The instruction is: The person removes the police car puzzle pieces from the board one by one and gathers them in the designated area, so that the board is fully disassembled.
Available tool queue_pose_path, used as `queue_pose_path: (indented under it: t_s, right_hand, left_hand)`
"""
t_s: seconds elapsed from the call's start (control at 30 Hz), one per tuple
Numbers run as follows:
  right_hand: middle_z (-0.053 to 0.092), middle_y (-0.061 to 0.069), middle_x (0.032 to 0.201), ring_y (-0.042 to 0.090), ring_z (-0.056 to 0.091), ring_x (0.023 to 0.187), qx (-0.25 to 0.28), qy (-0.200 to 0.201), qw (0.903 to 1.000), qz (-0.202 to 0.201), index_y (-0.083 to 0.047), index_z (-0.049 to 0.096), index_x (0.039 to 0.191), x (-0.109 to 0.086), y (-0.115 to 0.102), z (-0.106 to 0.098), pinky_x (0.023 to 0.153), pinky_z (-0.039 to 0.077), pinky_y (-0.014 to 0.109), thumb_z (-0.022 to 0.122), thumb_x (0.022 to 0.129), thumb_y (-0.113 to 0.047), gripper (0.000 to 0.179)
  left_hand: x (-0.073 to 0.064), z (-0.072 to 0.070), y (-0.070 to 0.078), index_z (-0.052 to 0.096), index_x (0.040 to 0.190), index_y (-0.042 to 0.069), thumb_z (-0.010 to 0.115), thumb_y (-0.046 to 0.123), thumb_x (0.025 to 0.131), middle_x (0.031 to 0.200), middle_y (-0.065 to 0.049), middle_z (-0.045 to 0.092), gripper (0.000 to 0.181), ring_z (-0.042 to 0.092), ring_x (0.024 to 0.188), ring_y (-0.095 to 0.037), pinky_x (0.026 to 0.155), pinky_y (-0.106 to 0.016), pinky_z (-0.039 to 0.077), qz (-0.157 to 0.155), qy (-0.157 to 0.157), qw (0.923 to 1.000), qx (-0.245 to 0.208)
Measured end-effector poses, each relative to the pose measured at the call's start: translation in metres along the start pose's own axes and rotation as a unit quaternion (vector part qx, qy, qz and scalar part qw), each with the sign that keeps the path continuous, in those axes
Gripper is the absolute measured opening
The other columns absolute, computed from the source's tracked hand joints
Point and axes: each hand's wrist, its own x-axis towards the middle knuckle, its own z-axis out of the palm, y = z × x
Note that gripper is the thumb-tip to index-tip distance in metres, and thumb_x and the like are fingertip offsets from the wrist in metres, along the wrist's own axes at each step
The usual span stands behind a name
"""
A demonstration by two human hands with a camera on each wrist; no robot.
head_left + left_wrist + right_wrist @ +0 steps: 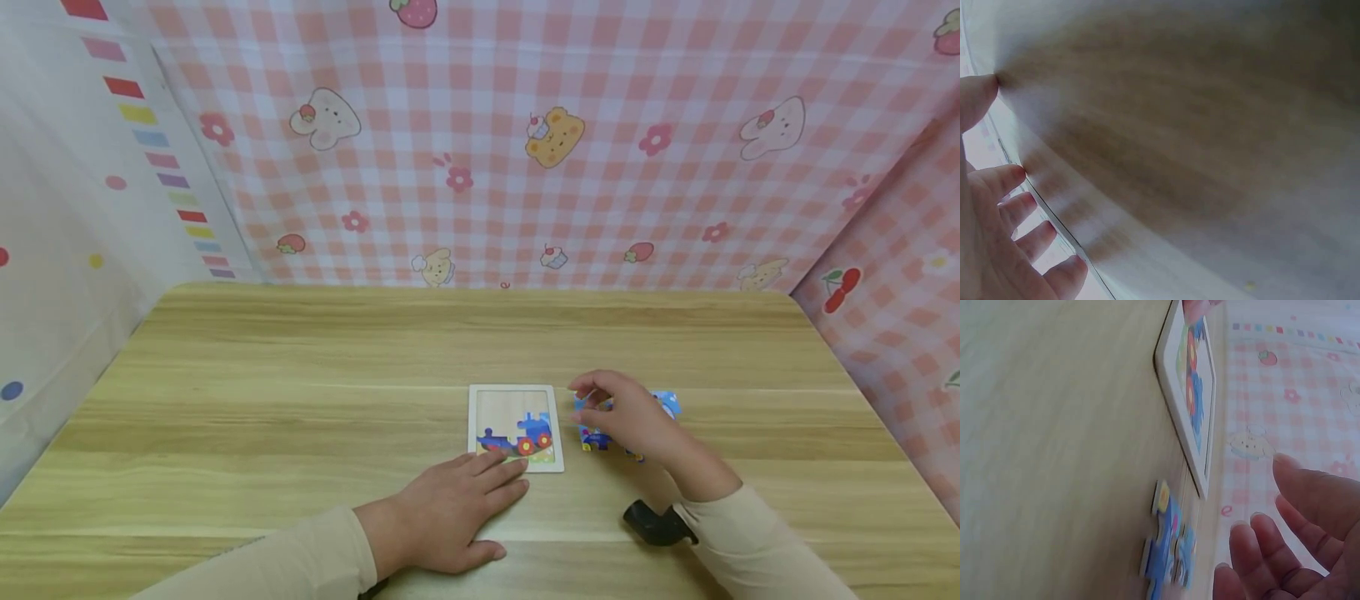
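A square jigsaw puzzle board (558,433) with a pale rim lies on the wooden table, its lower part filled with pieces of a blue train with red wheels. My left hand (456,515) lies flat, fingers spread, with fingertips over the board's near edge. My right hand (637,419) hovers just right of the board above loose puzzle pieces (595,440), which it partly hides. In the right wrist view, its thumb and fingers (1313,494) are bent and apart with nothing between them. The loose pieces (1161,544) lie beside the board there.
The wooden table (300,375) reaches back to a pink checked cloth (495,167) with cartoon prints. White dotted cloth (67,250) hangs at the left. A black strap-like object (658,525) shows at the right sleeve.
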Motion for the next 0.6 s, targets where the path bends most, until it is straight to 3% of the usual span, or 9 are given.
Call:
queue_pose_path:
  t_s: [0.6]
  right_hand:
    - [0.061, 0.01, 0.118, 0.028, 0.055, 0.107, -0.05, -0.032, 0.9982, -0.012, -0.007, 0.065, 0.116, 0.008, -0.017, 0.025, 0.095, 0.045, 0.049, 0.074, 0.084, -0.013, 0.033]
  left_hand:
    - [0.0, 0.0, 0.0, 0.042, 0.146, 0.015, 0.045, 0.055, 0.095, 0.153, -0.003, 0.037, 0.065, 0.034, 0.14, -0.025, 0.109, -0.036, 0.036, 0.001, -0.006, 1.0, 0.002]
